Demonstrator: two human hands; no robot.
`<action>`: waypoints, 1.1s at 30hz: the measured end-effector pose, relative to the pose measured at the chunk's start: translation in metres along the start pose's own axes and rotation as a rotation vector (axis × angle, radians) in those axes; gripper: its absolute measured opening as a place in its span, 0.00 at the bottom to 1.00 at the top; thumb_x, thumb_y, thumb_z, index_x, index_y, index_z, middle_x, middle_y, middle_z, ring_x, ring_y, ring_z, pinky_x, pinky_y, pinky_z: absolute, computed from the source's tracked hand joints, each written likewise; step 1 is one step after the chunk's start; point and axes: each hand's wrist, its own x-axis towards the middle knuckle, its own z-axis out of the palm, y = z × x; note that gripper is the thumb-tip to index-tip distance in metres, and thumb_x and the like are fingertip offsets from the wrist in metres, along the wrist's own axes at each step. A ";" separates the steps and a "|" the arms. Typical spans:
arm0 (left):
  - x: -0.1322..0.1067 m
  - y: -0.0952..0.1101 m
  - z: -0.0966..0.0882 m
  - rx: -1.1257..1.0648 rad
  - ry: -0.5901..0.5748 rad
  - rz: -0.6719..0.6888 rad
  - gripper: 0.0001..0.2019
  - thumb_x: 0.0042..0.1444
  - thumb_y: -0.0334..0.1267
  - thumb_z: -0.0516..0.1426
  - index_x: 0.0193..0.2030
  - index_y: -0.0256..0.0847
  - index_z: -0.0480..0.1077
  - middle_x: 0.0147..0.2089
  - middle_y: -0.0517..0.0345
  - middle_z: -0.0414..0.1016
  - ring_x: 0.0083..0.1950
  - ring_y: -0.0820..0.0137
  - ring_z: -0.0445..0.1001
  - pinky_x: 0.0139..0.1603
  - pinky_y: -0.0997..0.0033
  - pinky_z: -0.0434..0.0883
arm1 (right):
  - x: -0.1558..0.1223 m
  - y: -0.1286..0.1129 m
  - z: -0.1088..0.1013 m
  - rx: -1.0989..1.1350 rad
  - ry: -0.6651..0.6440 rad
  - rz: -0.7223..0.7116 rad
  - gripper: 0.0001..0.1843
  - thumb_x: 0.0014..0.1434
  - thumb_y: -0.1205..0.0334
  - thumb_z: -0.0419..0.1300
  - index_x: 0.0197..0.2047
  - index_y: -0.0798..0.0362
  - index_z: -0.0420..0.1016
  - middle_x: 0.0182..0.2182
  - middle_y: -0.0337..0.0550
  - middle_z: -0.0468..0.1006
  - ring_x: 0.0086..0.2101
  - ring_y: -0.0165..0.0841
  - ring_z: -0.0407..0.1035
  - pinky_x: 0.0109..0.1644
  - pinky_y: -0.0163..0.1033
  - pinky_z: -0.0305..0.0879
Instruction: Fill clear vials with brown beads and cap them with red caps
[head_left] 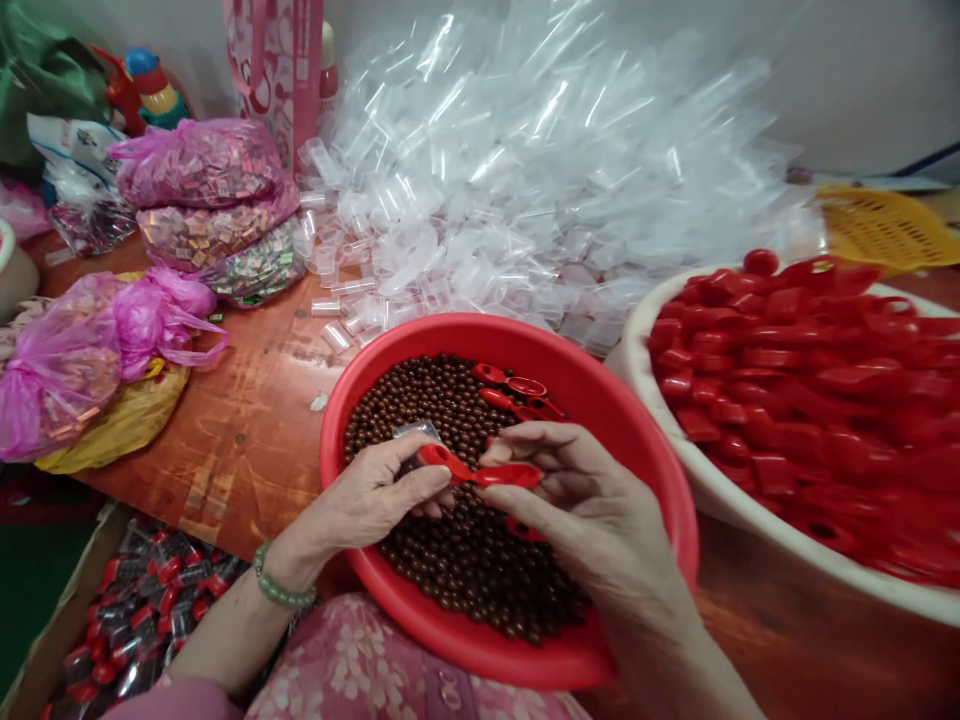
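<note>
Over a red basin (660, 480) of small brown balls (420, 395), both my hands meet at one red plastic flip cap (442, 458). My left hand (375, 490), wearing a green bead bracelet, is closed around a small clear plastic tube (418, 431) at the cap's left end; fingers hide most of the tube. My right hand (577, 490) pinches the cap's oval lid half (510, 474) between thumb and fingers. More red caps (517, 385) lie on the balls behind my right hand.
A cream tub (637, 370) heaped with red caps (787, 380) stands at right. Behind the basin rises a pile of clear tubes (480, 180). Pink bags (202, 170) of small packets sit at left. Below, a carton (75, 600) holds red-capped tubes (142, 610).
</note>
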 end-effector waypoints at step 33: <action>0.000 -0.019 0.022 -0.502 0.171 -0.187 0.31 0.55 0.65 0.53 0.37 0.32 0.74 0.24 0.56 0.72 0.25 0.73 0.70 0.30 0.72 0.70 | -0.005 -0.001 0.031 -1.024 -0.209 -0.644 0.30 0.62 0.54 0.54 0.59 0.70 0.59 0.46 0.65 0.75 0.46 0.45 0.70 0.47 0.48 0.65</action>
